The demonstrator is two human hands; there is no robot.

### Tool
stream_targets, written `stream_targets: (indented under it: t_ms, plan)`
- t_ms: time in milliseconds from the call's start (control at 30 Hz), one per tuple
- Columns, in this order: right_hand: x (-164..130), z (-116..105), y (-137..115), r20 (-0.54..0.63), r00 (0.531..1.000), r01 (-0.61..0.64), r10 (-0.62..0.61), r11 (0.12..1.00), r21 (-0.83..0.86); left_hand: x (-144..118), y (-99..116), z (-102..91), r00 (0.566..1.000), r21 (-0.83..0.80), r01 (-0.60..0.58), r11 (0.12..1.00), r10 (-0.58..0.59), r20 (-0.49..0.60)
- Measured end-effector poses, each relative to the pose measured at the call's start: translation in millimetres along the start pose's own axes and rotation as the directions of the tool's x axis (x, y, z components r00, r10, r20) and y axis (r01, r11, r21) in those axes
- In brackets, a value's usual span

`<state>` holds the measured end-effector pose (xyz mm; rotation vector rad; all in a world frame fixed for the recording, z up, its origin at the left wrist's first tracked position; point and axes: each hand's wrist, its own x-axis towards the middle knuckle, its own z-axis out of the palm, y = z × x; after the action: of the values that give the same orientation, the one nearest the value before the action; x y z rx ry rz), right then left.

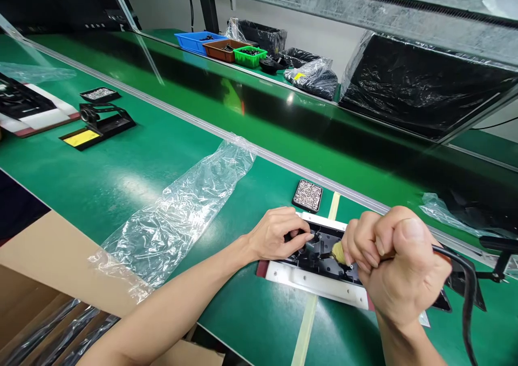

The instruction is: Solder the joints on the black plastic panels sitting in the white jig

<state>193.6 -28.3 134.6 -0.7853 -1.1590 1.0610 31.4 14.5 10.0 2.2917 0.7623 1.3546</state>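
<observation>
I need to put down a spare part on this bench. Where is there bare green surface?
Bare green mat lies between the clear plastic bag and the black stand with the yellow label, and near the edge below the white fixture. It is crowded around the left hand, right hand and screw tray.

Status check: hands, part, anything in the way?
Left hand pressing on black part in fixture. Right hand fisted around corded tool. Bag lies left, apart.

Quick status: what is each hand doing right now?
Left hand: fingers curled, pressing on the black part in the fixture.
Right hand: closed in a fist around a corded tool.
</observation>
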Motion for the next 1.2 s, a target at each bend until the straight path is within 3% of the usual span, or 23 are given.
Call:
stream_targets:
  t_ms: [600, 800, 1200]
  plan:
    - [-2.3, 1.6, 3.4, -0.002, 1.0, 0.021, -0.021, 1.0, -0.002, -1.3, -0.5, 0.3, 1.0, 0.002, 0.014, 1.0, -0.014, -0.01]
    - [0.4, 1.5, 3.5, -0.024, 0.996, 0.083, -0.084, 0.996, -0.038, -0.8, -0.9, 1.4, 1.0, 0.014, 0.001, 1.0, -0.001, -0.007]
    - [-0.3, 4.7, 3.0, -0.06, 0.997, 0.05, -0.049, 0.999, -0.001, -0.9, -0.8, 1.7, 1.0, 0.018, -0.006, 1.0, 0.007, -0.002]
